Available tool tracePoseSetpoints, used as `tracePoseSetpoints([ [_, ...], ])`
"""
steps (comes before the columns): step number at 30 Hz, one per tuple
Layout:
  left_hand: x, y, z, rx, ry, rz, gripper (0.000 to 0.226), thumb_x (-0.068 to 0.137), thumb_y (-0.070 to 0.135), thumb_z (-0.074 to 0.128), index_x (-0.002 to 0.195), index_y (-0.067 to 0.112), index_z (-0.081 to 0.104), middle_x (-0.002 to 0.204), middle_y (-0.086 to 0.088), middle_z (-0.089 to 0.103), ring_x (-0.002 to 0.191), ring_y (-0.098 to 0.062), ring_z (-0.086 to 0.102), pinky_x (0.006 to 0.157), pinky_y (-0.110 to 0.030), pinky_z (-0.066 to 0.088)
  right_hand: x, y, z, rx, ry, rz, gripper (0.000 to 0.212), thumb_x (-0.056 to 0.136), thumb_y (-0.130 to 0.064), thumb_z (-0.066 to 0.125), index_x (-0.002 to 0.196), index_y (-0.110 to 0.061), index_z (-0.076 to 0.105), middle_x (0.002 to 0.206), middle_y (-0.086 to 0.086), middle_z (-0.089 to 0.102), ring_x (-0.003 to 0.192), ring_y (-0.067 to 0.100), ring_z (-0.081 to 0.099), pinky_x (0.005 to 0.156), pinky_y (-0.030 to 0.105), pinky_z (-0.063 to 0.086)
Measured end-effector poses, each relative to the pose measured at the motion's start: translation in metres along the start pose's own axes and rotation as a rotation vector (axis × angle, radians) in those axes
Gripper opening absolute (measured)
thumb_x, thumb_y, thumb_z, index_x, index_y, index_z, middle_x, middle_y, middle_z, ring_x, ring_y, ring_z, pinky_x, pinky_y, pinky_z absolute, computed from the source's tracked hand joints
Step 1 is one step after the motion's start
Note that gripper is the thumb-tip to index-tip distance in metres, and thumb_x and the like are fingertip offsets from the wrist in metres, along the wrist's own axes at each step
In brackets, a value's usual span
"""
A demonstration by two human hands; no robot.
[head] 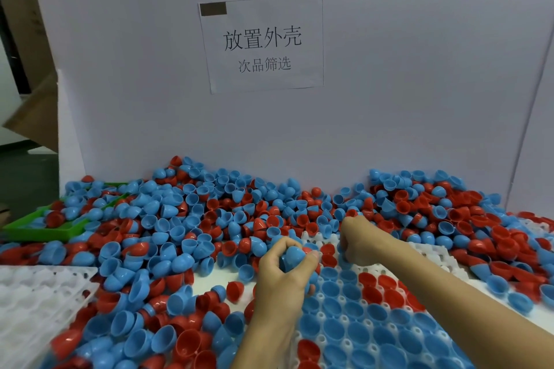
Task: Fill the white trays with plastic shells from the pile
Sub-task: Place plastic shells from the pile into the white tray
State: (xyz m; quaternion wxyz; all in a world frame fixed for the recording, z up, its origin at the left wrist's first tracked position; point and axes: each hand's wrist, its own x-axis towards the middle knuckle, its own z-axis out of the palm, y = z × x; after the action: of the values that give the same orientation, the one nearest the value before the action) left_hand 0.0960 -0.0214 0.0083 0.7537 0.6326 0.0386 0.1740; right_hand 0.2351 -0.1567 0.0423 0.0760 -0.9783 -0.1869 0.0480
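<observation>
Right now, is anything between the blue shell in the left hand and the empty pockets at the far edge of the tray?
Nothing visible blocks it. The left hand grips the blue shell beside the white tray. The right hand works at that far edge, and pile shells crowd it.

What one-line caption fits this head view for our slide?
Left hand grips blue shells; right hand reaches into the pile beyond a part-filled white tray.

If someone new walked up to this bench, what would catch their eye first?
First, the huge pile of blue and red shells heaped against the white board. Next, the paper sign taped above it. Then the left hand, gripping a blue shell over the partly filled white tray.
</observation>
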Motion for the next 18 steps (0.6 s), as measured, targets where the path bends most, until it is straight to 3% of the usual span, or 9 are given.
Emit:
tracePoseSetpoints([
  [2,0.001,0.001,-0.001,-0.015,0.002,-0.003,0.033,0.088,0.014,0.075,0.064,0.022,0.054,0.064,-0.003,0.052,0.061,-0.015,0.05,0.058,-0.029,0.05,0.004,-0.002,0.003,-0.057,-0.045,-0.009,0.006,0.091,-0.009,0.066,0.09,-0.004,0.064,0.08,0.003,0.059,0.069,0.017,0.058,0.06,0.025,0.052],
  [5,0.001,0.002,-0.003,-0.03,0.001,-0.007,0.028,0.084,0.021,0.076,0.065,0.023,0.056,0.068,-0.003,0.056,0.064,-0.015,0.053,0.06,-0.028,0.052,0.006,-0.004,0.003,-0.105,-0.061,-0.021,0.016,0.09,-0.008,0.067,0.104,-0.001,0.065,0.078,0.003,0.059,0.066,0.017,0.056,0.062,0.027,0.051],
  [7,0.002,0.001,-0.003,-0.028,0.009,-0.01,0.031,0.088,0.016,0.075,0.064,0.024,0.057,0.068,-0.002,0.057,0.064,-0.015,0.054,0.059,-0.028,0.052,0.004,-0.005,0.001,-0.124,-0.078,-0.026,0.015,0.09,-0.008,0.067,0.103,-0.001,0.067,0.085,0.007,0.065,0.07,0.019,0.06,0.066,0.03,0.055],
  [10,0.003,0.001,-0.004,-0.029,0.019,-0.009,0.035,0.09,0.014,0.074,0.061,0.026,0.057,0.067,-0.001,0.057,0.062,-0.013,0.054,0.058,-0.028,0.051,0.002,-0.003,0.0,-0.131,-0.111,-0.048,0.018,0.09,-0.007,0.065,0.106,0.0,0.066,0.103,0.017,0.07,0.092,0.031,0.07,0.08,0.042,0.06],
  [13,0.003,0.002,-0.006,-0.035,0.03,-0.012,0.034,0.09,0.015,0.074,0.063,0.026,0.057,0.071,-0.002,0.059,0.067,-0.014,0.056,0.06,-0.028,0.051,-0.004,0.0,-0.001,-0.125,-0.132,-0.067,0.019,0.09,-0.007,0.066,0.104,0.004,0.069,0.103,0.019,0.072,0.091,0.032,0.071,0.076,0.041,0.059],
  [18,0.003,0.001,-0.007,-0.035,0.042,-0.02,0.03,0.088,0.016,0.075,0.066,0.024,0.057,0.074,-0.004,0.059,0.07,-0.017,0.056,0.061,-0.028,0.051,-0.017,0.001,0.0,-0.123,-0.16,-0.098,0.018,0.088,-0.01,0.07,0.097,0.005,0.074,0.102,0.017,0.074,0.096,0.032,0.071,0.082,0.044,0.06],
])
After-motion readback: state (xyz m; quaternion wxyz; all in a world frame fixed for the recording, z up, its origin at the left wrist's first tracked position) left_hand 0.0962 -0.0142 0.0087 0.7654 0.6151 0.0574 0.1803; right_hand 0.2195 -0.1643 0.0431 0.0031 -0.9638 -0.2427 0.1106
